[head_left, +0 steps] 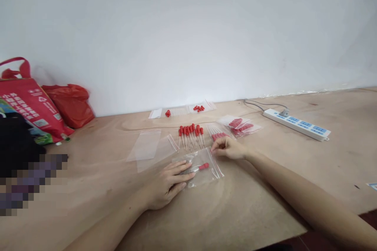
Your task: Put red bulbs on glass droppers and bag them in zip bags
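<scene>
On the wooden table lies a clear zip bag (207, 178) with one red-bulbed dropper (203, 166) inside. My left hand (169, 182) rests on the bag's left part, fingers stretched out, over the dropper's thin end. At the far corner of the bag's zip edge, my right hand (225, 147) is closed in a pinch on the bag. Just beyond the bag, several loose droppers (191, 131) lie side by side, red bulbs pointing away. Flat zip bags (147, 145) lie to their left. Bagged droppers (240, 125) are piled beyond my right hand.
Near the wall are plastic bags with red bulbs (198, 108) and clear tubes (179, 111). A white power strip (297, 124) with a plugged-in cable lies at the right. Red bags (35, 110) stand at the left, beside a dark object (17, 145).
</scene>
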`<state>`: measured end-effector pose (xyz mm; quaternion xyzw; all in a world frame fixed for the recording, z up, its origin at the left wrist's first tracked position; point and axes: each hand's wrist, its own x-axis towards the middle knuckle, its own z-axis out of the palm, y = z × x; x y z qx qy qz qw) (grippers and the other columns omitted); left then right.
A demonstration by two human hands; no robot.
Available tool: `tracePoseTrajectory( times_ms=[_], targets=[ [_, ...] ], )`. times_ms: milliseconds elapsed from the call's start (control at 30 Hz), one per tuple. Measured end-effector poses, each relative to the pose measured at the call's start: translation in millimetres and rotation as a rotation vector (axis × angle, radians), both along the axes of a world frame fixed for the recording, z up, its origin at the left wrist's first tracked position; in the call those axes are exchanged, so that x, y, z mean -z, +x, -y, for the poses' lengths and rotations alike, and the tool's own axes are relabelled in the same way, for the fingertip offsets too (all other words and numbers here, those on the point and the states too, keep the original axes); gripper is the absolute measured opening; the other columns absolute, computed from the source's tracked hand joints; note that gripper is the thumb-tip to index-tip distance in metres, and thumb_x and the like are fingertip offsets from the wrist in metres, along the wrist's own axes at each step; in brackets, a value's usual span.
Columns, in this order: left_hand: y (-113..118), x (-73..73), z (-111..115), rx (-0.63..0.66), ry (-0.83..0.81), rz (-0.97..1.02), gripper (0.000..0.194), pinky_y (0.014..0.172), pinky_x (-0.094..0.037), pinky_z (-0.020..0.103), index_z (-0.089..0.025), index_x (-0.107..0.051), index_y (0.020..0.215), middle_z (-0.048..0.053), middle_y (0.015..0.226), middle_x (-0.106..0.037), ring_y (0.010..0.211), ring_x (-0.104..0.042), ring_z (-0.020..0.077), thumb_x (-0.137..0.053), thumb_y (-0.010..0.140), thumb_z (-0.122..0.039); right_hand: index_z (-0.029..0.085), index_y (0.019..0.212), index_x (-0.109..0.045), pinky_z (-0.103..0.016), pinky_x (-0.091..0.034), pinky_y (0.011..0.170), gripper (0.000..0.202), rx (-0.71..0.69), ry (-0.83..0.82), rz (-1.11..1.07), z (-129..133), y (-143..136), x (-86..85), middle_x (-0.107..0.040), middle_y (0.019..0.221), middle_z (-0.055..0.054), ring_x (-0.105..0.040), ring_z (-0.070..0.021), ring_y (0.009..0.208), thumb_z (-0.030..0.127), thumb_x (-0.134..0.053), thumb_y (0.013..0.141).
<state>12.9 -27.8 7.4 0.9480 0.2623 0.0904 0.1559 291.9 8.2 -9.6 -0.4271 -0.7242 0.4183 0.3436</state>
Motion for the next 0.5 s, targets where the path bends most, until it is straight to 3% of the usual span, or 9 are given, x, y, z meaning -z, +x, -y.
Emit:
tracePoseTrajectory(
  times_ms=[133,267,500],
  targets=[
    [1.0,-3.5,1.0,-0.019,-0.037,-0.006,0.040,0.101,-0.028,0.047,-0.032,-0.043,0.125,0.002,0.134,-0.040,0.125,-0.033,0.0231,-0.040,0.087,-0.023,0.016,0.062,-0.058,-0.021,-0.038,0.046,0.005,0.375,-0.023,0.077,-28.0,-8.6,-5.0,-0.058,0.054,0.000,-0.052,-0.0109,0.048,0.020,-0.058,0.065],
    [-0.4,-3.3,2.3,-0.035,-0.036,0.048,0.039,0.100,-0.031,0.045,-0.027,-0.044,0.124,0.004,0.130,-0.046,0.121,-0.037,0.0224,-0.042,0.085,-0.022,0.016,0.070,-0.060,-0.024,-0.037,0.046,0.008,0.563,0.003,0.322,-51.8,-34.5,-18.3,-0.062,0.062,-0.006,-0.056,-0.0161,0.054,0.016,-0.060,0.062],
    [-2.3,0.2,2.7,0.009,-0.015,0.093,0.032,0.098,-0.035,0.041,-0.026,-0.056,0.112,0.004,0.125,-0.050,0.119,-0.040,0.0212,-0.044,0.084,-0.019,0.017,0.069,-0.062,-0.027,-0.037,0.051,0.012,0.537,0.010,0.357,-76.3,-59.5,-22.8,-0.060,0.054,-0.009,-0.059,-0.0235,0.062,0.015,-0.064,0.058]
  ],
)
